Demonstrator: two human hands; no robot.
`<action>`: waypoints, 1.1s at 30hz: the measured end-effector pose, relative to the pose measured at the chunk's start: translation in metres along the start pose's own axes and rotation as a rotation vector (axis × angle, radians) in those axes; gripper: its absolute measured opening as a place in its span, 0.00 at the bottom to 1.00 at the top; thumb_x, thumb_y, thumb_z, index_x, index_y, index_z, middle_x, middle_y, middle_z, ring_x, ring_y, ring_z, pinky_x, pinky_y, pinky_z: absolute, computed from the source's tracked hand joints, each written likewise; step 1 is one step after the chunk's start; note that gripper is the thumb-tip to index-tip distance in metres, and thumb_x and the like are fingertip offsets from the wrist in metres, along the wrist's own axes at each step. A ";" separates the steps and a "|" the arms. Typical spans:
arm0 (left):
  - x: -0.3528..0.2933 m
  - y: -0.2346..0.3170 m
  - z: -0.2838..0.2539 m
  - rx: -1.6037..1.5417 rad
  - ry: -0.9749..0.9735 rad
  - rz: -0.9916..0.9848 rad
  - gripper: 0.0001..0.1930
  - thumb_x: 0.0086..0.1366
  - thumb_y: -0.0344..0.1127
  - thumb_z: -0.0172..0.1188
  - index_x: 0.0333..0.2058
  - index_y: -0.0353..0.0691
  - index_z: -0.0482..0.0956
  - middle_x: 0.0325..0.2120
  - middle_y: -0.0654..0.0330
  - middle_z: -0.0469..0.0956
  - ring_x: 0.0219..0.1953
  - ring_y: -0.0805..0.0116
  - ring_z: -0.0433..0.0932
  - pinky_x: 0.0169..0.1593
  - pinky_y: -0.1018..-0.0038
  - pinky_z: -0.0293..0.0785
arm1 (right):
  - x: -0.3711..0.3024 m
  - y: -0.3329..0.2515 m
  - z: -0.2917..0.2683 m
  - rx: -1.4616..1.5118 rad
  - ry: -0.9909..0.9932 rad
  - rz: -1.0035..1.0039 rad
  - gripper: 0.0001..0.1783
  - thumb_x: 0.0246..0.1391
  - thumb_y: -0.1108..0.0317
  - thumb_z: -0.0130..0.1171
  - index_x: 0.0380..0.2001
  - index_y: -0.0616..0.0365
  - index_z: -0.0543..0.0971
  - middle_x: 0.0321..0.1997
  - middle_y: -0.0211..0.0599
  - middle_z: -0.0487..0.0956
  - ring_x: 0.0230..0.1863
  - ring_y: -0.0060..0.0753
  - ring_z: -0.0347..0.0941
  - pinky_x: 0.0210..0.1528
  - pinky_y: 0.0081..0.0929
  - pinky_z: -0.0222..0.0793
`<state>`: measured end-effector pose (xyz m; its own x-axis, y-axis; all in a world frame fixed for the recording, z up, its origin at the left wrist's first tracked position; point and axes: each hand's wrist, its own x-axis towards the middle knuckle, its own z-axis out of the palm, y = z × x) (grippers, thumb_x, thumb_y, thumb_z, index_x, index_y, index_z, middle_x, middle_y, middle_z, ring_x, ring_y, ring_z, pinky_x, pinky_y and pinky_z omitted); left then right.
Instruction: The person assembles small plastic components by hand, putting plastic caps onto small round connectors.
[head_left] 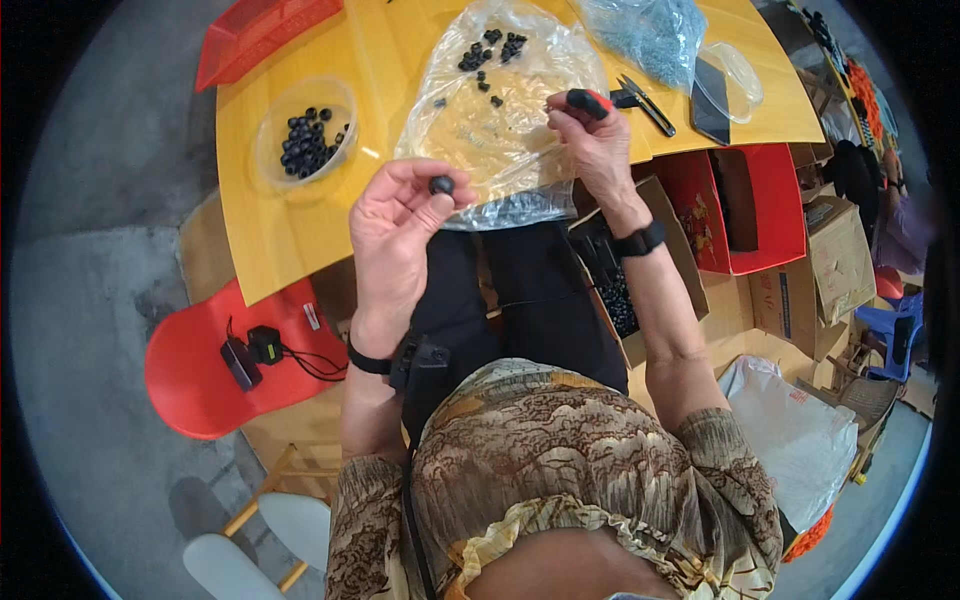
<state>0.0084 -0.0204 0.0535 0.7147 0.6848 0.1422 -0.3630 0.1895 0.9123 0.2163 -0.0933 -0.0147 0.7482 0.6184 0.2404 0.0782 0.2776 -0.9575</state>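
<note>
Between the thumb and fingertips of my left hand (400, 205) is a small black round plastic part (441, 185). It is held over the near left edge of a clear plastic bag (500, 150) spread on the yellow table. My right hand (592, 135) is closed in a pinch above the bag's right side; what it holds, if anything, is too small to name. A black-and-red cover (588, 103) sits on one of its fingers. Several small black pieces (478, 57) lie on the far part of the bag. A clear round tub (268, 150) at the left contains similar black parts.
Scissors-like snips (650, 105), a dark phone (710, 103) and a clear lid (743, 80) lie at the right, near a bag of small clear pieces (650, 38). A red basket (250, 45) stands far left. Red box (765, 210) and red chair (195, 370) flank the table.
</note>
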 end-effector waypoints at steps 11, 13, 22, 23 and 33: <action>-0.040 -0.019 0.005 -0.254 -0.040 -0.033 0.12 0.53 0.24 0.60 0.36 0.31 0.69 0.31 0.51 0.76 0.30 0.68 0.77 0.38 0.76 0.75 | -0.093 -0.082 0.018 0.042 -0.319 0.008 0.05 0.48 0.74 0.57 0.28 0.66 0.76 0.27 0.36 0.74 0.26 0.23 0.70 0.29 0.17 0.65; -0.042 -0.021 0.003 -0.274 -0.060 -0.024 0.12 0.53 0.24 0.60 0.35 0.31 0.69 0.30 0.52 0.76 0.30 0.69 0.77 0.37 0.76 0.75 | -0.102 -0.082 0.015 0.027 -0.383 -0.018 0.06 0.47 0.74 0.58 0.27 0.67 0.76 0.27 0.37 0.74 0.27 0.25 0.70 0.30 0.19 0.65; -0.051 -0.020 0.007 -0.314 -0.058 0.004 0.12 0.53 0.23 0.60 0.35 0.34 0.68 0.30 0.53 0.75 0.33 0.69 0.76 0.39 0.75 0.74 | -0.112 -0.083 0.030 -0.012 -0.427 -0.140 0.03 0.48 0.74 0.58 0.28 0.61 0.77 0.23 0.29 0.73 0.16 0.13 0.65 0.15 0.12 0.58; -0.052 -0.020 0.008 -0.333 -0.057 -0.012 0.12 0.54 0.23 0.59 0.35 0.34 0.67 0.30 0.53 0.75 0.34 0.68 0.76 0.39 0.74 0.74 | -0.113 -0.082 0.030 -0.018 -0.426 -0.129 0.03 0.48 0.74 0.58 0.28 0.61 0.77 0.23 0.28 0.73 0.16 0.13 0.65 0.16 0.12 0.58; -0.055 -0.027 0.008 -0.384 -0.019 -0.070 0.12 0.58 0.27 0.56 0.40 0.32 0.69 0.31 0.50 0.76 0.32 0.66 0.77 0.40 0.72 0.75 | -0.117 -0.083 0.033 -0.017 -0.358 -0.067 0.01 0.48 0.76 0.57 0.27 0.61 0.77 0.23 0.28 0.74 0.17 0.12 0.64 0.17 0.11 0.59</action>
<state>-0.0168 -0.0689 0.0237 0.7553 0.6484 0.0954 -0.5078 0.4869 0.7107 0.1008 -0.1649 0.0421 0.4633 0.8184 0.3399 0.1321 0.3155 -0.9397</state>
